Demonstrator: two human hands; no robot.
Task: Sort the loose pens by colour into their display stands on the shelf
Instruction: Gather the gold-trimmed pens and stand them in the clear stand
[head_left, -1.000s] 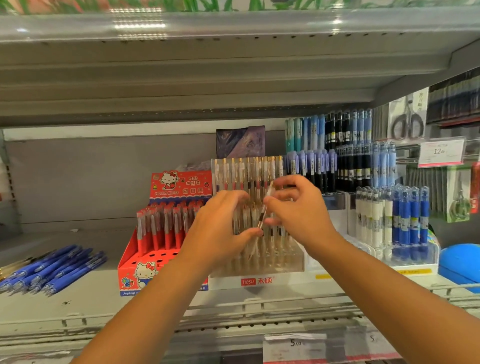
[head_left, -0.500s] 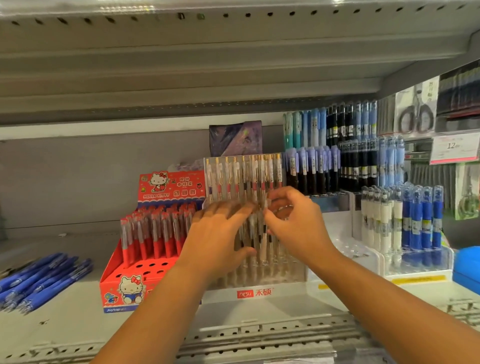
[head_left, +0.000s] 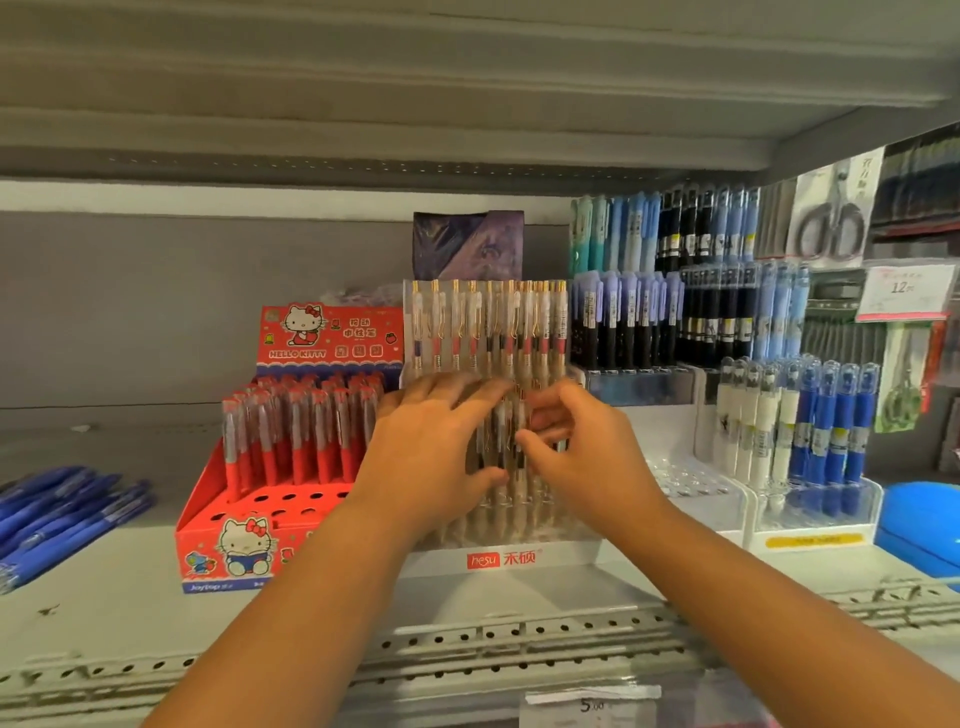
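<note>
While both hands are working at the clear stand (head_left: 519, 558) in the middle of the frame, the step in hand is looking like seating one pen into a slot there. The left hand (head_left: 431, 452) is lying released, fingers straight across the tops of the front rows and thumb underneath, steadying or parting them. The right hand (head_left: 582, 462) is curling its fingers in from the right, apparently pinching a clear pen (head_left: 508, 436) between the two hands; blur is making the grip hard to confirm. The stand is sitting on the shelf (head_left: 104, 618), touching the red Hello Kitty stand (head_left: 234, 551) on its left, which is showing open holes in its front rows.

Much is remaining: loose blue pens (head_left: 67, 512) are lying in a heap at the lower left edge, well apart from the blue-and-white stand (head_left: 815, 540) at the right. Next move is probably calling for pushing this pen down upright, letting go, then reaching far left for the blue ones.
</note>
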